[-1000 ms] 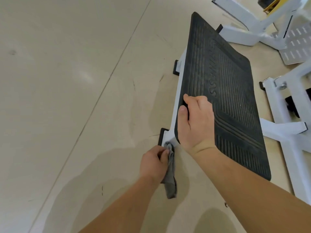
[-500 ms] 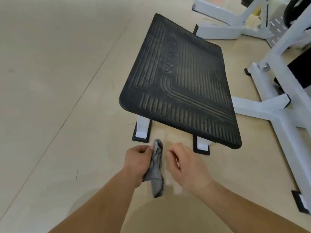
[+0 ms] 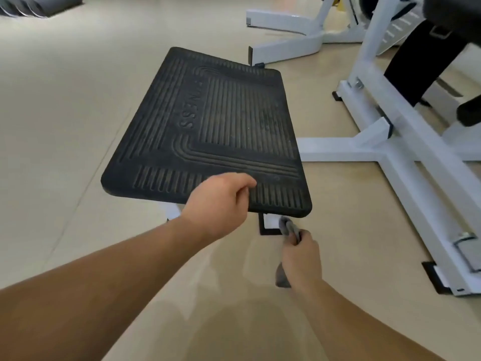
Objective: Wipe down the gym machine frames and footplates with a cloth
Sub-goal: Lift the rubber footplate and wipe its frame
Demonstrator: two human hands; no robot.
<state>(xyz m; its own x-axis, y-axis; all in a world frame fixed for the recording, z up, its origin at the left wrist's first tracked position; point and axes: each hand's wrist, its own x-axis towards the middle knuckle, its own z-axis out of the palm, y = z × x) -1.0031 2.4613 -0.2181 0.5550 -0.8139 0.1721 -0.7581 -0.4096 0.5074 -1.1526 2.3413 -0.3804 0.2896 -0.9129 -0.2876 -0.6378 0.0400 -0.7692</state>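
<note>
Low on the floor before you, the black ribbed footplate (image 3: 221,131) slopes on white feet. Your left hand (image 3: 218,201) curls over its near edge. Your right hand (image 3: 300,254) clutches the grey cloth (image 3: 286,226), which is bunched just beside the near right foot (image 3: 270,222).

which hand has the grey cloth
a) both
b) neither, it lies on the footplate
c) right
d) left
c: the right hand grips the grey cloth next to the white leg under the black footplate, while the left hand holds only the plate's near edge.
</note>
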